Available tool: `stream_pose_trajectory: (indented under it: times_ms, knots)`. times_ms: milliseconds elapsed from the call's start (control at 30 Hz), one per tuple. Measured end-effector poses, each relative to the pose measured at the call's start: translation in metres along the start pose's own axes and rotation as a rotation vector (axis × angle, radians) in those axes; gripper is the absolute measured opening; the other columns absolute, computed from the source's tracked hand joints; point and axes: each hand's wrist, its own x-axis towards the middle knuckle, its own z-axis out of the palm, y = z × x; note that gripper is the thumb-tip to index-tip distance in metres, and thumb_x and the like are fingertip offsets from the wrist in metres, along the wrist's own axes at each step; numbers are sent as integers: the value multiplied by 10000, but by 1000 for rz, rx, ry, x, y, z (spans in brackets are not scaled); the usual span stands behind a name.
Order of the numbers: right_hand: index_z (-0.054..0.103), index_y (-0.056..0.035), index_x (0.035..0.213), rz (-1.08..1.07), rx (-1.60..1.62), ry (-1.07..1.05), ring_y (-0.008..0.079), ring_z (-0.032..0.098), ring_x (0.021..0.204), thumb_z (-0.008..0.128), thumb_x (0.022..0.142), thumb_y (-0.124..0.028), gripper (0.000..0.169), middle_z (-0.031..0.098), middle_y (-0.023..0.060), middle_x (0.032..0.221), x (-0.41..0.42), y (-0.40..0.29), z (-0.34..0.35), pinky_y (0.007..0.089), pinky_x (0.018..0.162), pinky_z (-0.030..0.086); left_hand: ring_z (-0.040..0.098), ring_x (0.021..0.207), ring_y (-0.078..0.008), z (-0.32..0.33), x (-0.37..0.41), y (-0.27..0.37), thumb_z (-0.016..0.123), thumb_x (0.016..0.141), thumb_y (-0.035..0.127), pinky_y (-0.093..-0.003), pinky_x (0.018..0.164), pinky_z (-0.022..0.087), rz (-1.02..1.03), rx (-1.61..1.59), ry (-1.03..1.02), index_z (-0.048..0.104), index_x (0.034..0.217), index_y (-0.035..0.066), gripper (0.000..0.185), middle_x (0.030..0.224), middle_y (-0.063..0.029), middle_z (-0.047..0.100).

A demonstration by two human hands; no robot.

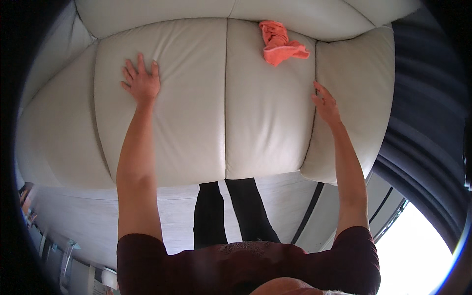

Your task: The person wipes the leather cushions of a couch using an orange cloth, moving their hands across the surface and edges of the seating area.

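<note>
My left hand (142, 81) rests with fingers spread on the left seat cushion (191, 110) of a cream leather sofa. Creases run across the leather beside its thumb. My right hand (326, 105) is at the seam between the right seat cushion (269, 121) and the padded armrest (357, 81); its fingers are apart and hold nothing. Whether it touches the leather, I cannot tell. A crumpled coral-orange cloth (282, 48) lies toward the back of the right cushion, above and left of my right hand and apart from it.
The sofa's backrest (184, 9) runs along the far side. Dark curtains (427, 92) hang to the right, beside a bright window (413, 254). My legs in black trousers (247, 210) stand on the pale floor (173, 214) against the sofa's front. A white container (109, 277) is at lower left.
</note>
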Motion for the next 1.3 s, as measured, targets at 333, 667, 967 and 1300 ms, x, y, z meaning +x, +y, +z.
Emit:
stream_pose_trajectory:
  times_ms: [333, 667, 967, 1300]
  knots:
    - [520, -280, 1237, -150, -648, 353, 267, 326, 1255, 589, 825, -346, 422, 523, -22, 1237, 160, -140, 138, 476, 1055, 213, 148, 1387, -303, -19, -110, 51, 465, 865, 482, -636, 1051, 100, 277, 18, -113, 275, 1431, 262, 636, 1509, -132, 152]
    - [562, -227, 1160, -423, -550, 175, 282, 498, 1047, 487, 822, -35, 396, 500, -41, 1221, 130, -21, 18, 384, 845, 490, 111, 1396, -294, -12, -116, 28, 455, 878, 425, -583, 1076, 87, 248, 25, -50, 263, 1437, 243, 618, 1518, -103, 125]
    - [571, -89, 1121, -713, -818, 719, 312, 557, 991, 591, 799, -141, 327, 567, 132, 1176, 117, 24, -231, 377, 842, 468, 119, 1396, -289, -5, -111, 29, 419, 904, 388, -599, 1067, 97, 302, 14, 49, 240, 1444, 239, 588, 1520, -86, 128]
    - [558, -122, 1001, -503, -873, 230, 294, 462, 1158, 538, 770, -74, 236, 523, 44, 1126, -169, 149, -104, 425, 923, 425, 139, 1393, -268, -44, -114, 37, 402, 913, 445, -588, 1066, 149, 244, 255, -222, 167, 1456, 295, 610, 1525, -78, 110]
